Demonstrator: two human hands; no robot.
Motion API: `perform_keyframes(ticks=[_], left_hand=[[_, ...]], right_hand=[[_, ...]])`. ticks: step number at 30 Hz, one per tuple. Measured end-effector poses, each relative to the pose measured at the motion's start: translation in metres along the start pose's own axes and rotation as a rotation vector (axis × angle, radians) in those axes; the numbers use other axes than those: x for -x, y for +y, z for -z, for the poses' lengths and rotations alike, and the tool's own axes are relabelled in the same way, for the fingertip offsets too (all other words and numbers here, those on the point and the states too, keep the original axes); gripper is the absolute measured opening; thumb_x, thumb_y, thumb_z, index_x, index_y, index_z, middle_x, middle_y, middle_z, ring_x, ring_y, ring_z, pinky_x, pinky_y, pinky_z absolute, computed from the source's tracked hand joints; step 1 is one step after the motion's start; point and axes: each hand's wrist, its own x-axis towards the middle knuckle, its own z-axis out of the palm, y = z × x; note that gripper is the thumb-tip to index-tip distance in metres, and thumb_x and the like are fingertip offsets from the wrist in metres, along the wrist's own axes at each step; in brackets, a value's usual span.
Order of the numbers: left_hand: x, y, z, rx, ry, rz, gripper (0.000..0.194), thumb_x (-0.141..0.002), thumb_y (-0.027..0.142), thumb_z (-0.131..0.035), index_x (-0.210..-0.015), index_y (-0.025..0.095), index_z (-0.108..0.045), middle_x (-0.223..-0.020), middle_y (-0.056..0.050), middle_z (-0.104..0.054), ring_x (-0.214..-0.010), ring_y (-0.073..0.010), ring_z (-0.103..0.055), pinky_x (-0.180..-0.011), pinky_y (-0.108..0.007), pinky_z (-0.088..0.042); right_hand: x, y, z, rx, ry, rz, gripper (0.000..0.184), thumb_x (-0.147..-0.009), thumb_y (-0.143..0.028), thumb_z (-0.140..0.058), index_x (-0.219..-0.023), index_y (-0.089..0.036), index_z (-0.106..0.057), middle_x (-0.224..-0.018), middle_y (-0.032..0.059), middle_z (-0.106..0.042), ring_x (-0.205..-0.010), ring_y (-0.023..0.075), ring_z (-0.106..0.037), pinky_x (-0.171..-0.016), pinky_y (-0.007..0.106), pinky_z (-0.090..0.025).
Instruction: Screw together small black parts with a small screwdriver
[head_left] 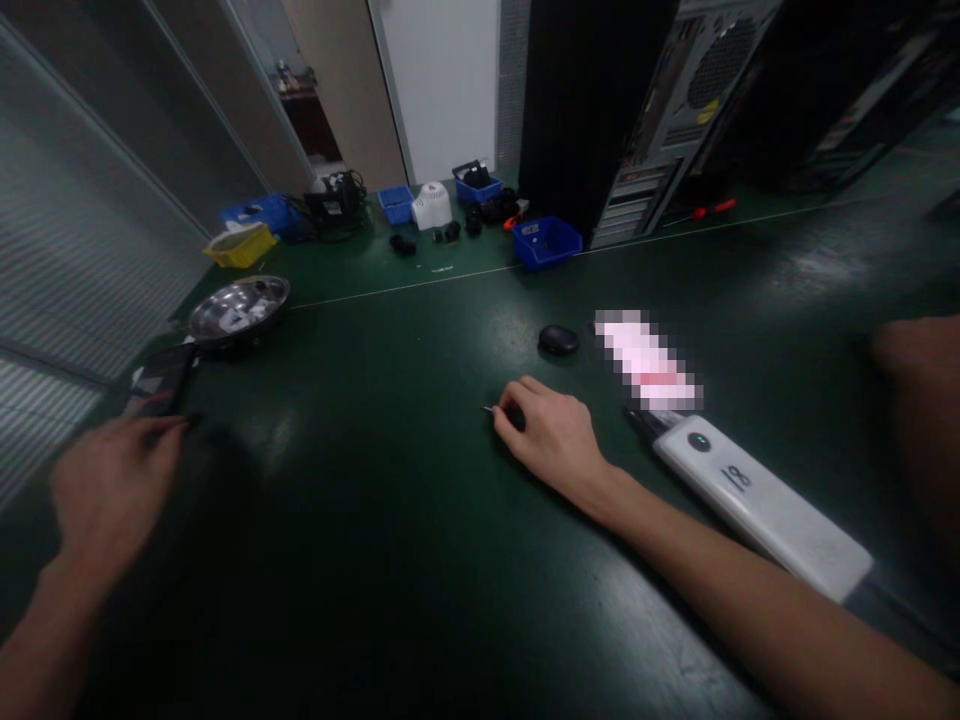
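My right hand (pixel 551 432) rests on the dark green table (pixel 390 560) near its middle. Its fingers are curled and pinch a small dark part with a thin metal tip (pixel 489 409) that pokes out to the left. My left hand (pixel 112 490) hovers at the left edge, blurred, fingers reaching toward a dark phone-like slab (pixel 159 383). A small black oval object (pixel 558 340) lies just beyond my right hand. A white power bank (pixel 757 505) with a green light lies to the right of my right wrist.
A metal bowl (pixel 238 308) with small parts sits far left. Blue bins (pixel 546 242), a yellow bin (pixel 240 245), a white device (pixel 431 205) and black parts line the back. Computer towers (pixel 675 110) stand at back right. Another person's arm (pixel 919 400) enters from the right.
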Motion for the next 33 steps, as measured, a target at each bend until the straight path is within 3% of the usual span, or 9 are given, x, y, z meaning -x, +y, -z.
perform_keyframes(ticks=[2,6,8,10,13,19,24,33], left_hand=[[0.008,0.054,0.005,-0.03,0.094,-0.204,0.042,-0.102,0.048,-0.039,-0.115,0.019,-0.068,-0.107,-0.005,-0.066,-0.097,-0.0244,-0.057,-0.079,-0.036,-0.043],[0.026,0.17,-0.002,0.244,0.091,-0.595,0.025,-0.101,0.034,-0.051,-0.113,0.021,-0.069,-0.107,-0.005,-0.068,-0.096,-0.0224,-0.059,-0.079,-0.037,-0.045],[0.034,0.213,-0.014,0.34,0.026,-0.744,0.02,-0.101,0.028,-0.053,-0.11,0.023,-0.07,-0.105,-0.004,-0.069,-0.093,-0.0209,-0.058,-0.08,-0.037,-0.045],[0.041,0.239,-0.027,0.426,-0.066,-0.818,0.019,-0.101,0.023,-0.053,-0.11,0.022,-0.07,-0.105,-0.005,-0.067,-0.094,-0.0197,-0.058,-0.08,-0.037,-0.047],[0.045,0.249,-0.042,0.521,-0.114,-0.804,0.021,-0.1,0.019,-0.054,-0.114,0.021,-0.069,-0.114,-0.008,-0.062,-0.102,-0.0205,-0.057,-0.084,-0.037,-0.05],[0.041,0.238,-0.049,0.724,-0.239,-0.717,0.022,-0.101,0.018,-0.053,-0.117,0.024,-0.066,-0.119,-0.004,-0.063,-0.112,-0.0179,-0.057,-0.097,-0.038,-0.051],[0.042,0.239,-0.051,0.738,-0.222,-0.655,0.028,-0.1,0.019,-0.055,-0.125,0.026,-0.064,-0.12,-0.003,-0.064,-0.113,-0.0182,-0.058,-0.098,-0.038,-0.051],[0.042,0.237,-0.054,0.802,-0.233,-0.655,0.024,-0.097,0.018,-0.06,-0.119,0.024,-0.069,-0.116,-0.003,-0.066,-0.104,-0.0162,-0.063,-0.091,-0.033,-0.055]], right_hand=[[0.0,0.0,0.0,0.005,-0.003,-0.004,0.018,-0.098,-0.036,-0.054,-0.093,-0.022,-0.064,-0.095,0.0012,-0.066,-0.072,0.0143,-0.057,-0.059,0.028,-0.03],[0.0,0.0,0.001,0.006,-0.009,-0.009,0.018,-0.098,-0.036,-0.054,-0.093,-0.022,-0.063,-0.095,0.0005,-0.066,-0.072,0.0141,-0.057,-0.059,0.028,-0.03],[0.0,-0.001,0.0,0.009,-0.001,-0.004,0.018,-0.098,-0.037,-0.054,-0.093,-0.023,-0.063,-0.095,0.0,-0.066,-0.072,0.014,-0.057,-0.059,0.028,-0.03],[0.0,-0.001,-0.001,0.019,0.016,-0.002,0.018,-0.098,-0.037,-0.054,-0.092,-0.023,-0.062,-0.094,-0.0002,-0.066,-0.072,0.0143,-0.058,-0.059,0.029,-0.03],[0.0,-0.001,-0.001,0.021,0.028,0.001,0.018,-0.099,-0.038,-0.053,-0.092,-0.023,-0.062,-0.094,-0.0004,-0.066,-0.072,0.0145,-0.057,-0.06,0.03,-0.03],[0.0,-0.002,0.0,-0.044,0.024,0.003,0.018,-0.098,-0.038,-0.054,-0.091,-0.023,-0.063,-0.093,-0.0004,-0.066,-0.073,0.0143,-0.058,-0.061,0.028,-0.031],[-0.001,-0.003,0.0,-0.102,-0.007,0.049,0.016,-0.095,-0.035,-0.057,-0.089,-0.022,-0.064,-0.09,0.0,-0.066,-0.073,0.0144,-0.058,-0.063,0.029,-0.033],[0.0,-0.005,0.003,-0.124,-0.046,0.109,0.017,-0.094,-0.036,-0.057,-0.089,-0.021,-0.064,-0.089,0.0007,-0.065,-0.072,0.0142,-0.056,-0.063,0.028,-0.032]])
